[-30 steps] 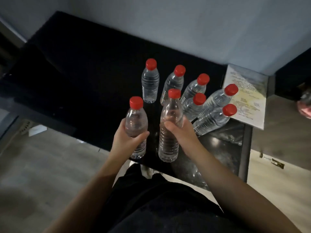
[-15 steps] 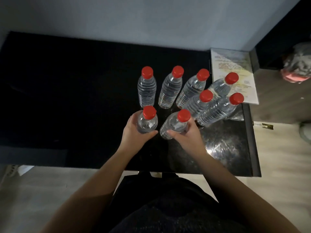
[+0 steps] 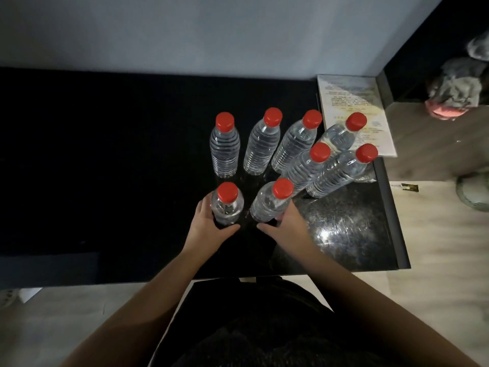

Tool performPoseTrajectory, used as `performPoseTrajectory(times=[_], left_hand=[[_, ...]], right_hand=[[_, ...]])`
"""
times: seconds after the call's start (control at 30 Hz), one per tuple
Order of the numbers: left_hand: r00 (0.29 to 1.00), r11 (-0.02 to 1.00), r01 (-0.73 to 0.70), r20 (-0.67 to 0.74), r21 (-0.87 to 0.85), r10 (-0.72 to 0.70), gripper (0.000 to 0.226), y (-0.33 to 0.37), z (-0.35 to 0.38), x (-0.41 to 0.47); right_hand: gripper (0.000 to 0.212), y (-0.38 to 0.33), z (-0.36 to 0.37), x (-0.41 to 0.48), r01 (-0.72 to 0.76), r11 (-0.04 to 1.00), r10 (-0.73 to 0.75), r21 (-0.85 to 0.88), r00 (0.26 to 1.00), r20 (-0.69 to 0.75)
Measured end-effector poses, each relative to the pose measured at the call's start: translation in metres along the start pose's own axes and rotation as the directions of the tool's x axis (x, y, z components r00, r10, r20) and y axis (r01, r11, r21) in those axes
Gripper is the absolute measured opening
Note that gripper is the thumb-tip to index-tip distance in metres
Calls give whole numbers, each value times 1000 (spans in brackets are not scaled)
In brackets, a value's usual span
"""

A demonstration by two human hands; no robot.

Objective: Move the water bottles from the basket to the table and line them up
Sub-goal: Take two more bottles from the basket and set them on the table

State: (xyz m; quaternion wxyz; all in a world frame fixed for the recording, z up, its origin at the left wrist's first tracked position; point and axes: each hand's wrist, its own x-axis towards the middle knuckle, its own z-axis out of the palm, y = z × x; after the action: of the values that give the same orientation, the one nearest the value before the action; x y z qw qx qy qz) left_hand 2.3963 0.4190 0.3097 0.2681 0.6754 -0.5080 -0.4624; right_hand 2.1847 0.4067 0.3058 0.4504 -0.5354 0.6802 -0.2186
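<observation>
— Eight clear water bottles on the black table (image 3: 105,154), all standing up, all with red caps. See-through plastic with ribs round the sides.

— Lined up how?

— Four in the back row: back-left bottle (image 3: 225,152), second back bottle (image 3: 260,149), third back bottle (image 3: 293,147), and back-right bottle (image 3: 340,136) at the far end. Then four nearer: left front bottle (image 3: 226,207), right front bottle (image 3: 267,205), middle-right bottle (image 3: 304,168) and far-right bottle (image 3: 337,173).

— Touching each other?

— Packed close on the right side, looking bunched and overlapping from up here. More spread out on the left, with dark gaps between.

— And the hands?

— Left hand (image 3: 209,229) curled round the low part of the left front bottle, thumb in front and fingers round the far side. Right hand (image 3: 288,226) wrapped on the right front bottle the same way, thumb sticking out toward the middle. Both bottles standing on the table, just beside each other but apart.

— Anything else there?

— A printed paper sheet (image 3: 344,96) at the back right corner of the table, partly behind the back-right bottle. A shiny speckled patch on the table by the right hand. A grey and pink bundle (image 3: 455,94) off to the right, too blurry to name.
</observation>
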Motion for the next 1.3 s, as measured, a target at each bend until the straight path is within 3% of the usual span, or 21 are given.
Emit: performPoseTrajectory(times=[0.17,0.27,0.57,0.7,0.83,0.97,1.07,1.3], left_hand=[[998,998,5,-55,-55,-8,70,8,9,16],[998,998,13,-63,-64,-17,70,13,10,28],[995,999,11,-99,-52,-16,73,23,12,47],[993,998,25,-116,-59,-32,79,19,16,45],[989,996,92,-115,12,-90,84,6,23,32],[986,987,125,-123,100,-113,76,3,34,-3],[998,978,50,-47,201,-41,68,12,55,-27],[960,917,-199,258,346,111,61,68,160,-58]], right_hand=[[40,-13,5,11,-29,999,25,-35,995,-100],[33,-22,5,22,-70,997,67,-19,990,-126],[40,-35,17,37,-97,994,87,-40,975,-202],[45,-34,15,37,-141,982,119,-130,980,-161],[67,-16,6,21,-201,944,187,-262,979,-76],[65,18,-19,-17,-195,916,175,-349,981,-89],[62,49,-44,-48,-205,886,165,-417,978,-131],[58,142,-124,-129,-275,910,188,-311,941,-282]])
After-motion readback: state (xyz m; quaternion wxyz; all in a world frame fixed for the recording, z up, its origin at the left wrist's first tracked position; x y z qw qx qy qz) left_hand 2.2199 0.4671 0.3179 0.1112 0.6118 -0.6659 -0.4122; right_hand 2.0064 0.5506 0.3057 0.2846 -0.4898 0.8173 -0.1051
